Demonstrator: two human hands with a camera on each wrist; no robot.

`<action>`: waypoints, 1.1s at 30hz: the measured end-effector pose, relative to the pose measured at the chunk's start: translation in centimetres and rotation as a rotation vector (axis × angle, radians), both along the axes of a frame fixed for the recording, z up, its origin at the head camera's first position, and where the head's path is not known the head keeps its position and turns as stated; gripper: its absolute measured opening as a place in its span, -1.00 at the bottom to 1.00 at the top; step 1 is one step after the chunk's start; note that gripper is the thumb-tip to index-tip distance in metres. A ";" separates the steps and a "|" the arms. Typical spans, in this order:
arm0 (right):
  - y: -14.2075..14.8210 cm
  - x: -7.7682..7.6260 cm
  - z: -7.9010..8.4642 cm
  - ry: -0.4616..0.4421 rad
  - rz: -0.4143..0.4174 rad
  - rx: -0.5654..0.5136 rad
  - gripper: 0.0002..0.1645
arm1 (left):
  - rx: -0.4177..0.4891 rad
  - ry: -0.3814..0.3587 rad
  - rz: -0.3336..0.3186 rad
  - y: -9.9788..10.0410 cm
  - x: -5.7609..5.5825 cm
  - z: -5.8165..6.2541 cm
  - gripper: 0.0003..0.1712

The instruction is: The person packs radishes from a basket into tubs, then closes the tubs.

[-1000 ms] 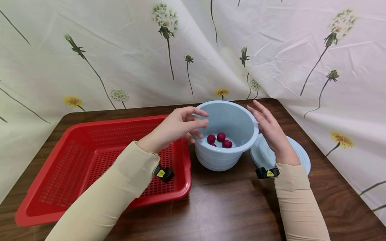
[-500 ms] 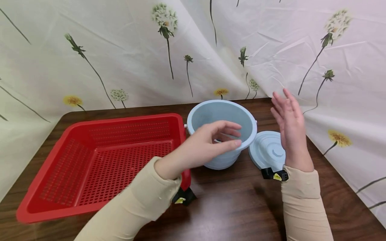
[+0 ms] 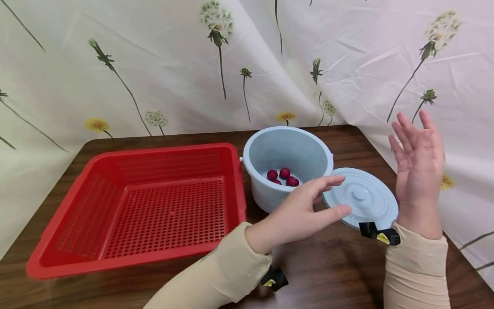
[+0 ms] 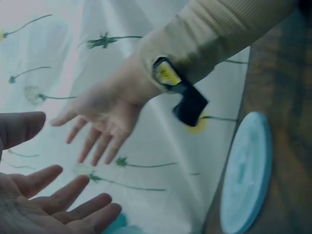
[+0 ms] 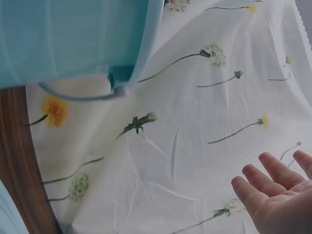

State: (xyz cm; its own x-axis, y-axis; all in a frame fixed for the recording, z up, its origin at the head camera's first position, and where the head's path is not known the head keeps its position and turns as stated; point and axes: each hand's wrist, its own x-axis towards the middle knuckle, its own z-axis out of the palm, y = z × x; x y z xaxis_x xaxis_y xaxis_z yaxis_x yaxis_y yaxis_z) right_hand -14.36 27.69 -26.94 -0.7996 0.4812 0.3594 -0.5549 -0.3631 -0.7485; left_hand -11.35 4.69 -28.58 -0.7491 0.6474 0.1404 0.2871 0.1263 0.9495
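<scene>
My left hand hovers in front of a light blue bucket, fingers extended and thumb apart, holding nothing. It overlaps the bucket's lower front and the edge of a round light blue lid in the head view. Several small dark red round things lie at the bottom of the bucket. To the right of the lid, my right hand is raised with its palm showing and fingers spread, also holding nothing. The right wrist view shows the bucket's side and its thin handle.
A large red perforated basket stands left of the bucket, its right rim close to it. Behind the dark wooden table hangs a white cloth printed with dandelions, which also runs along the right side.
My left hand has moved right and nearer, from the bucket's left rim to in front of it. My right hand has moved right, away from the bucket, uncovering the lid.
</scene>
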 end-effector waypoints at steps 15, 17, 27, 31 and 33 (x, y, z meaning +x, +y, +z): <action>6.2 -1.0 -3.1 -0.305 -0.125 0.104 -0.41 | -0.081 -0.182 0.102 5.6 -0.8 -8.2 -0.16; 7.5 -0.9 -4.0 -0.354 -0.083 0.145 -0.36 | -0.092 -0.255 0.113 6.0 -0.7 -8.7 -0.13; 13.7 -1.6 -9.7 -0.657 0.260 0.685 -0.13 | -0.080 -0.488 0.147 7.3 -1.4 -10.1 -0.06; 14.7 -1.9 -11.2 -0.731 0.394 0.719 -0.08 | -0.047 -0.509 0.164 7.6 -1.6 -10.6 -0.05; 14.8 -2.0 -11.8 -0.769 0.443 0.721 -0.06 | -0.036 -0.514 0.168 7.7 -1.6 -10.8 -0.06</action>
State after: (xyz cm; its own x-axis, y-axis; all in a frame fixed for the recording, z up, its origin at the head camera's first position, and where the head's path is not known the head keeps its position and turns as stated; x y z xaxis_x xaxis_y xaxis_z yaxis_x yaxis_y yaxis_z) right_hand -16.40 42.52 -38.78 -0.9753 -0.0179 -0.2203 0.2098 0.2389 -0.9481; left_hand -13.00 12.39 -39.34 -0.8088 0.5108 -0.2915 -0.2400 0.1658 0.9565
